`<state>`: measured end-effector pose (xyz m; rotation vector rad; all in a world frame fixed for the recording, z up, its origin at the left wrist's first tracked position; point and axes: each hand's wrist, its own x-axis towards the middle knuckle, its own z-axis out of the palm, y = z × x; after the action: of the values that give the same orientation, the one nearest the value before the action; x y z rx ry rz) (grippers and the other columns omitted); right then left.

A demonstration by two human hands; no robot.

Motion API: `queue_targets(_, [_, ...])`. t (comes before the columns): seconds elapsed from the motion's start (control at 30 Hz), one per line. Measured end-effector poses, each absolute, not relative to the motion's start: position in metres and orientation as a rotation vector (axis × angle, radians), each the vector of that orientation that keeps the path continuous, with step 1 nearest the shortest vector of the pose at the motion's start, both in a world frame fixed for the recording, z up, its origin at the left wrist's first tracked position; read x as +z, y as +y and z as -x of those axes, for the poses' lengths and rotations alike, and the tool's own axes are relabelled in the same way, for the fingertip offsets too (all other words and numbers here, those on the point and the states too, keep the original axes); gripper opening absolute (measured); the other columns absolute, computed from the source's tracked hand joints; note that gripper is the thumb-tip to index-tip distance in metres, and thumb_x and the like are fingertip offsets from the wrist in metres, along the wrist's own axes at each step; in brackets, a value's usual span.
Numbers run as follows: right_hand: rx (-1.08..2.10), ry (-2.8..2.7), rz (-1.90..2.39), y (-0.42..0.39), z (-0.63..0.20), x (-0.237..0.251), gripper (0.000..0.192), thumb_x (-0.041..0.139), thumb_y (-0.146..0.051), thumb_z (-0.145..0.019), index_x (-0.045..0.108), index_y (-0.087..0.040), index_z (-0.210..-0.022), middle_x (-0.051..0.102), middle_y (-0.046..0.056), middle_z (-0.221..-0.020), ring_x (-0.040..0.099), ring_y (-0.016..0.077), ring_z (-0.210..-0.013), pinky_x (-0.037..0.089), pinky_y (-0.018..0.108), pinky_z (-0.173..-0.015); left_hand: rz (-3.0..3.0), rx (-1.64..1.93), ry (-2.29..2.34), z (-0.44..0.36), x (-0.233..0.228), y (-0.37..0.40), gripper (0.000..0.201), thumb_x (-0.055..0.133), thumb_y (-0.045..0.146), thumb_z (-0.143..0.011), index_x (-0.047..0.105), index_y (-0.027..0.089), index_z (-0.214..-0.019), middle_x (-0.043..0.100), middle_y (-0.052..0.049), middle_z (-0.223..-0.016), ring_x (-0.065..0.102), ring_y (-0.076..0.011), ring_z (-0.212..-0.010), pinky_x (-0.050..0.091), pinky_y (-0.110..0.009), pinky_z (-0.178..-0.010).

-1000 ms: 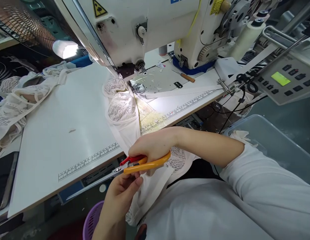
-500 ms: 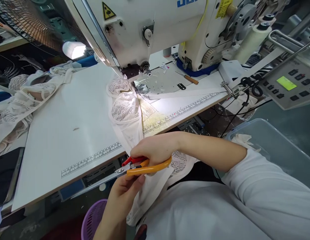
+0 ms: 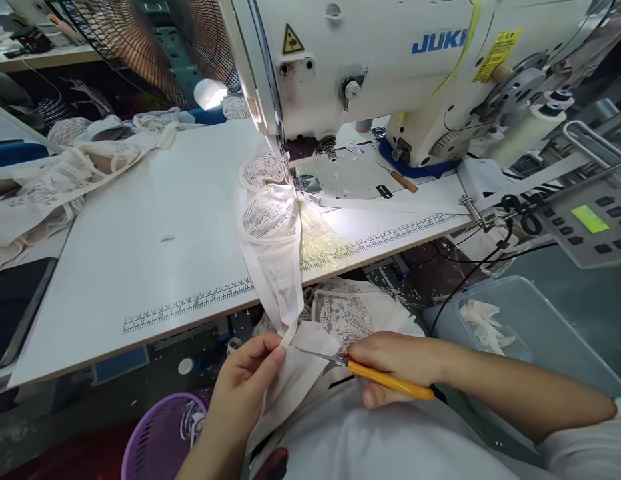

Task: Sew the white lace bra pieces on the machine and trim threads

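Head view, left to right: one dark-screened device (image 3: 20, 310), a heap of lace pieces (image 3: 55, 190) too tangled to count, and one purple basket (image 3: 147, 433), then my left hand (image 3: 245, 383), thumb and forefinger pinching a narrow strip (image 3: 289, 332) of one lace garment (image 3: 275, 220) that runs up the table (image 3: 140, 227) to one sewing machine (image 3: 380, 67). My right hand (image 3: 397, 360) grips one pair of scissors (image 3: 380, 378), their tip just beside that strip. Right of it sits one clear bin (image 3: 444, 308), with pale scraps (image 3: 485, 325) inside.
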<state>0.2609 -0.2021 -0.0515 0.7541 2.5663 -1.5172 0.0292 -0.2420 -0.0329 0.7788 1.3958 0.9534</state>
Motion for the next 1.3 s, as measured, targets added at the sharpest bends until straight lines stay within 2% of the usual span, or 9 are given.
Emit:
queue_targets(0.13, [-1.464,2.594,-0.826,-0.204,-0.252,-0.053,0.039,0.043,-0.056,-0.08,0.047,-0.018,-0.075,0.051,0.002,-0.067,0.042,0.0127,-0.054,0.032,0.023,-0.047,-0.734,0.934,1.394,-0.035,-0.034,-0.242,0.02,0.072,0.033,-0.061,0.062,0.016,-0.059,0.055,0.0,-0.06,0.046,-0.0126,-0.058,0.038,-0.021,-0.053])
queue_targets(0.27, [-1.353,2.586,-0.882,-0.202,-0.243,-0.048,0.035,0.045,-0.053,-0.079,0.048,-0.018,-0.075,0.054,0.002,-0.067,0.046,0.0138,-0.054,0.032,0.023,-0.048,-0.697,0.935,1.4,-0.036,-0.038,-0.245,0.02,0.072,0.033,-0.061,0.061,0.017,-0.058,0.05,0.003,-0.055,0.042,-0.0099,-0.054,0.036,-0.019,-0.051])
queue_targets(0.43, [-1.247,2.559,-0.939,-0.201,-0.237,-0.042,0.045,0.044,-0.062,-0.076,0.05,-0.017,-0.077,0.058,0.004,-0.068,0.051,0.0164,-0.055,0.031,0.024,-0.048,-0.69,0.953,1.386,-0.034,-0.045,-0.245,0.022,0.072,0.033,-0.061,0.059,0.016,-0.057,0.048,0.003,-0.054,0.038,-0.0088,-0.051,0.033,-0.019,-0.048])
queue_targets(0.63, [-1.286,2.552,-0.98,-0.203,-0.238,-0.045,0.045,0.044,-0.06,-0.078,0.053,-0.016,-0.075,0.058,0.004,-0.064,0.05,0.0157,-0.053,0.031,0.024,-0.047,-0.71,0.914,1.385,-0.037,-0.041,-0.243,0.023,0.07,0.033,-0.063,0.058,0.016,-0.056,0.048,0.003,-0.054,0.038,-0.0088,-0.052,0.032,-0.019,-0.048])
queue_targets(0.77, [-1.435,2.539,-1.04,-0.208,-0.238,-0.056,0.039,0.049,-0.054,-0.078,0.051,-0.016,-0.07,0.055,0.002,-0.062,0.046,0.0135,-0.052,0.031,0.023,-0.047,-0.709,0.894,1.412,-0.04,-0.039,-0.243,0.023,0.07,0.034,-0.063,0.057,0.016,-0.055,0.048,0.003,-0.054,0.038,-0.0087,-0.051,0.032,-0.019,-0.048])
queue_targets(0.97, [-1.649,2.506,-1.377,-0.204,-0.243,-0.052,0.038,0.061,-0.046,-0.069,0.035,-0.02,-0.059,0.042,-0.004,-0.056,0.037,0.0103,-0.051,0.029,0.022,-0.047,-0.912,0.885,1.462,-0.042,-0.036,-0.245,0.015,0.068,0.03,-0.065,0.063,0.017,-0.06,0.057,0.001,-0.06,0.048,-0.0116,-0.057,0.039,-0.02,-0.052])
queue_targets(1.07, [-1.903,2.551,-1.578,-0.2,-0.241,-0.038,0.034,0.067,-0.037,-0.061,0.037,-0.02,-0.065,0.043,-0.003,-0.064,0.039,0.0107,-0.056,0.035,0.022,-0.05,-1.107,0.874,1.434,-0.046,-0.035,-0.246,0.008,0.066,0.026,-0.068,0.065,0.02,-0.073,0.062,0.0,-0.066,0.054,-0.0138,-0.06,0.043,-0.021,-0.055])
queue_targets(1.17, [-2.263,2.465,-1.499,-0.2,-0.233,-0.031,0.027,0.063,-0.026,-0.062,0.038,-0.02,-0.069,0.045,-0.003,-0.069,0.041,0.0099,-0.058,0.037,0.022,-0.052,-1.195,0.889,1.39,-0.055,-0.035,-0.248,0.019,0.063,0.024,-0.071,0.059,0.023,-0.09,0.061,0.002,-0.064,0.055,-0.0139,-0.058,0.044,-0.022,-0.053])
queue_targets(1.3, [-2.393,2.316,-1.39,-0.202,-0.224,-0.036,0.03,0.062,-0.016,-0.059,0.033,-0.021,-0.065,0.041,-0.007,-0.063,0.035,0.0074,-0.053,0.035,0.019,-0.048,-1.248,0.851,1.372,-0.063,-0.034,-0.249,0.016,0.061,0.023,-0.073,0.056,0.024,-0.088,0.063,0.001,-0.066,0.058,-0.0149,-0.059,0.045,-0.022,-0.051])
